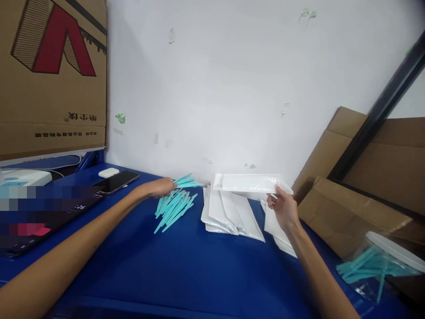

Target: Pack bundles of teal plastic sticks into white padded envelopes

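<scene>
My left hand [160, 187] reaches over a loose pile of teal plastic sticks [173, 207] on the blue table [186, 266]. Its fingers are closed on a few teal sticks [187, 180] that point right, above the pile. My right hand [283, 207] grips a white flat pouch [250, 182] by its right end and holds it level above the table. Under and beside the pouch lies a fanned stack of white pouches [229, 212], with more white pouches [277, 230] below my right wrist.
A phone [116, 181] and a white earbud case [108, 172] lie at the back left, near a dark device [49, 221]. A large cardboard box [53, 75] stands at left. Flattened cardboard [365, 195] leans at right. A clear tub [381, 266] holds teal sticks.
</scene>
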Demonstrator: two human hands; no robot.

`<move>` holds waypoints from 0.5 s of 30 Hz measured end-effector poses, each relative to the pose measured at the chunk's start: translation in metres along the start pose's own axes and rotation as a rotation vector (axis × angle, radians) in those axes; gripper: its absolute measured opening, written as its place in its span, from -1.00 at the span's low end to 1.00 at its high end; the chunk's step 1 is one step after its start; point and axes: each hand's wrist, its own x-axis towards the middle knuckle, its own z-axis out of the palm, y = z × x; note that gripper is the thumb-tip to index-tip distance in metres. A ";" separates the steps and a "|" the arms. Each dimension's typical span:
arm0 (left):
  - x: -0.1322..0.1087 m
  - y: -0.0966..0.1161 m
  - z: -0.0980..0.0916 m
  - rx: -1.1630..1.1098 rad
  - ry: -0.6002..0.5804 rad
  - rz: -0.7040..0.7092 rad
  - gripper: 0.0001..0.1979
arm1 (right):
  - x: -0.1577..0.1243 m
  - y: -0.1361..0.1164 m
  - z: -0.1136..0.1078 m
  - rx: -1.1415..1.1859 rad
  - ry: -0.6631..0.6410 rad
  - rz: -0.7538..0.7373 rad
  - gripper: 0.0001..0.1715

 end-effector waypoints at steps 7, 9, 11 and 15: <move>-0.006 0.013 0.017 0.238 0.127 -0.079 -0.74 | -0.002 0.002 0.004 -0.025 -0.055 -0.010 -0.68; -0.014 0.022 0.024 0.291 0.133 -0.080 -0.76 | -0.001 0.003 0.004 -0.037 -0.077 -0.009 -0.68; -0.022 0.032 0.032 0.334 0.121 -0.072 -0.73 | -0.001 0.004 0.003 -0.050 -0.105 -0.007 -0.68; -0.030 0.044 0.046 0.439 0.145 -0.035 -0.58 | -0.003 0.004 0.004 -0.060 -0.133 -0.006 -0.69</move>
